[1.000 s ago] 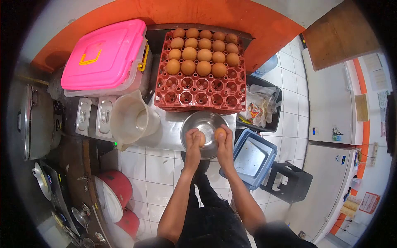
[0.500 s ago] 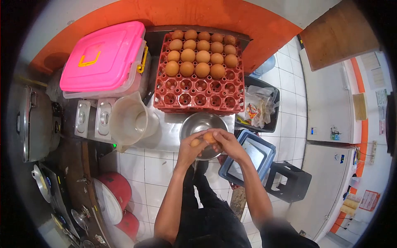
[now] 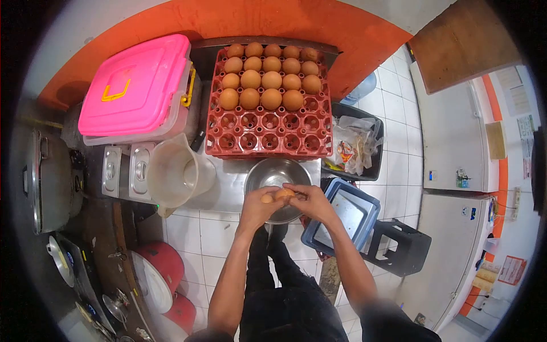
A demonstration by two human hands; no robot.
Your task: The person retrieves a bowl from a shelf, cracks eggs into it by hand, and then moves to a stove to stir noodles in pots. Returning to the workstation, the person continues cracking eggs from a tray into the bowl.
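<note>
The left hand (image 3: 254, 206) is gripping an egg (image 3: 266, 198) in curled fingers, and the right hand (image 3: 312, 203) is closing its fingers round a second egg (image 3: 284, 194). The two eggs are touching, just above the near rim of the steel bowl (image 3: 268, 170). A plastic jug (image 3: 171, 174) is standing left of the bowl and a blue tub (image 3: 364, 219) is sitting to its right. A red egg tray (image 3: 268, 137) is lying just behind the bowl, with a pink-lidded box (image 3: 134, 88) further back to the left.

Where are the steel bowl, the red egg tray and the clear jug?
steel bowl (image 3: 274, 169), head view, bare inner wall.
red egg tray (image 3: 268, 141), head view, empty near cells.
clear jug (image 3: 172, 171), head view, middle of its body.
</note>
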